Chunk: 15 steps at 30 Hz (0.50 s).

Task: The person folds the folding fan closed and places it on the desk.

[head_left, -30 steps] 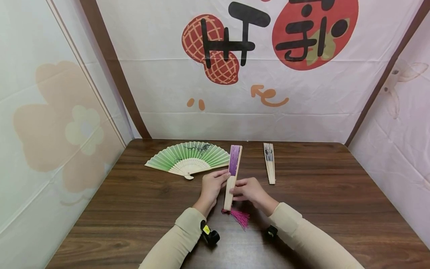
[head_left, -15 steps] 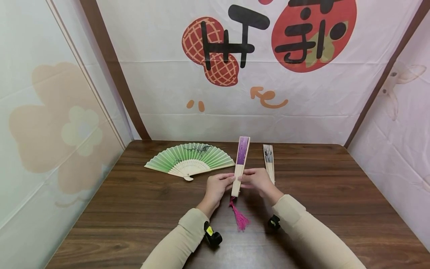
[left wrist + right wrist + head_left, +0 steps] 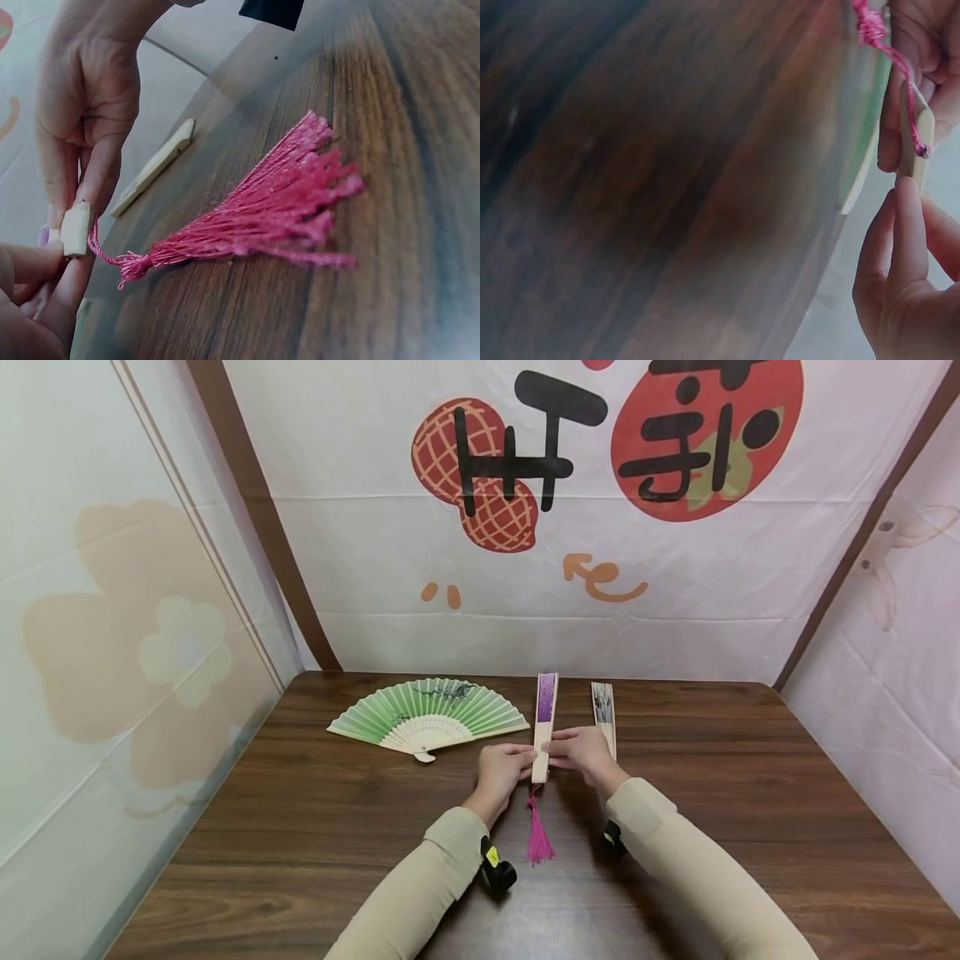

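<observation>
A closed folding fan [image 3: 545,702] with purple cloth and pale wooden ribs lies between both hands in the head view, its long side pointing away. My left hand [image 3: 501,772] pinches its left edge near the lower end, thumb and fingers on the ribs. From the other side, my right hand [image 3: 585,750] pinches it too; both wrist views show fingertips meeting at the wood. A pink tassel [image 3: 247,210] hangs from the fan's near end. Whether the fan's far end touches the table cannot be made out.
An open green folding fan [image 3: 431,714] lies spread to the left. Partly behind the right hand lies another closed fan [image 3: 603,706] with a grey pattern. The brown wooden table [image 3: 300,827] meets a printed white curtain [image 3: 360,560] at the back.
Both hands have carried the purple fan away from me and to the right, and it now points straighter ahead. Its tassel, first slanting right, now hangs straighter. The other two fans stay put.
</observation>
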Available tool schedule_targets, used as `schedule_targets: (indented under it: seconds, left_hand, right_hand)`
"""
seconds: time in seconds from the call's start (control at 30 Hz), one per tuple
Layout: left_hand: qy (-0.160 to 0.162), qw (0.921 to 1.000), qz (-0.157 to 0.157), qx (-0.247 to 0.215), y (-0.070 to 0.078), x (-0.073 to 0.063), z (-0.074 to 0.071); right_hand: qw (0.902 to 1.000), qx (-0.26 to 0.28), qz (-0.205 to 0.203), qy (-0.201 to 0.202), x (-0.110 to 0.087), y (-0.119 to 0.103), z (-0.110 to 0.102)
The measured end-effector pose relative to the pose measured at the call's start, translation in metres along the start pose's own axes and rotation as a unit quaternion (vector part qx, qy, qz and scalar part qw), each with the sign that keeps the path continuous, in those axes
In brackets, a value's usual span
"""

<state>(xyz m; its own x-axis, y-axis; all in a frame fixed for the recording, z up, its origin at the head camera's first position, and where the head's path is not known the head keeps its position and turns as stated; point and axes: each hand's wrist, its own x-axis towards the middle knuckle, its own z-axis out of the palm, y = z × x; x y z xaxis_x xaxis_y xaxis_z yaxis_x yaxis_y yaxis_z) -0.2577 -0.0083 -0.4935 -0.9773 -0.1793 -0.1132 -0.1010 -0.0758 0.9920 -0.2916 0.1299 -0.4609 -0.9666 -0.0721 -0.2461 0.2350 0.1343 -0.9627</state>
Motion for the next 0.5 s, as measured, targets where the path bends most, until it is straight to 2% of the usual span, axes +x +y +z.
schedule_targets:
  seconds: [0.27, 0.5]
  left_hand:
    - [0.02, 0.9995, -0.015, 0.022, -0.004, 0.006, 0.011]
    - [0.028, 0.9989, -0.015, 0.036, -0.003, 0.009, 0.013]
  right_hand:
    - [0.9994, -0.032, 0.014, 0.007, 0.008, 0.006, -0.003]
    - [0.9988, -0.048, 0.012, 0.004, 0.014, 0.005, -0.003]
